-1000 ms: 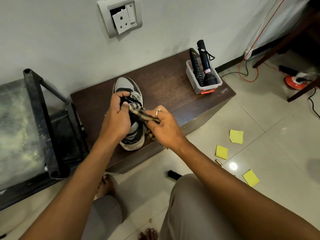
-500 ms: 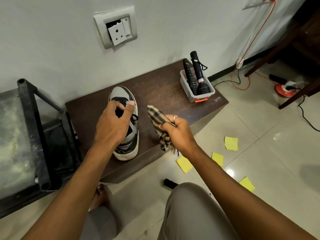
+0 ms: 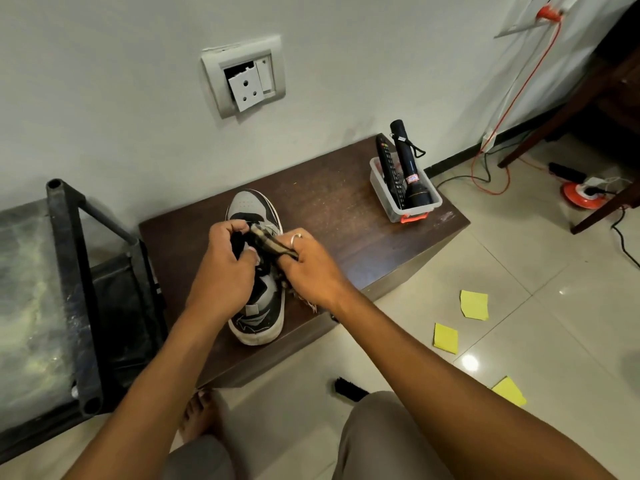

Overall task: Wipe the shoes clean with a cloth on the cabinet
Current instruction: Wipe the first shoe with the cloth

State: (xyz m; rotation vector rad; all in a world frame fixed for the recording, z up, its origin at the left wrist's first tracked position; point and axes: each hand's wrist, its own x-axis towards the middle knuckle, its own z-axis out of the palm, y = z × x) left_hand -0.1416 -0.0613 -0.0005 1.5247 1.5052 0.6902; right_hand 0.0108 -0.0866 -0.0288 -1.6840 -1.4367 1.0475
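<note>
A pale wall with a loose socket plate (image 3: pixel 247 77) is rising behind a low, dark wooden desk (image 3: pixel 329 202) that is sitting on a glossy tiled floor (image 3: pixel 526 265). A grey, black and white shoe (image 3: pixel 258 317) is lying on the desk near its left end, toe pointing at the wall and heel at the front edge. Both forearms are reaching in from below and meeting over the shoe's middle. The left hand (image 3: pixel 225 268) is curling down over the lace area, its fingers gripping the shoe from the left side. The right hand (image 3: pixel 308 268), wearing a ring, is clenching a checked cloth (image 3: pixel 268 240) and pressing its end against the top of the shoe, just beside the left fingers. At the desk's right end a clear tub (image 3: pixel 394 211) is holding a black torch (image 3: pixel 408 168) and a remote (image 3: pixel 388 164), well apart from the shoe. Yellow paper notes (image 3: pixel 473 304) are lying on the floor.
</note>
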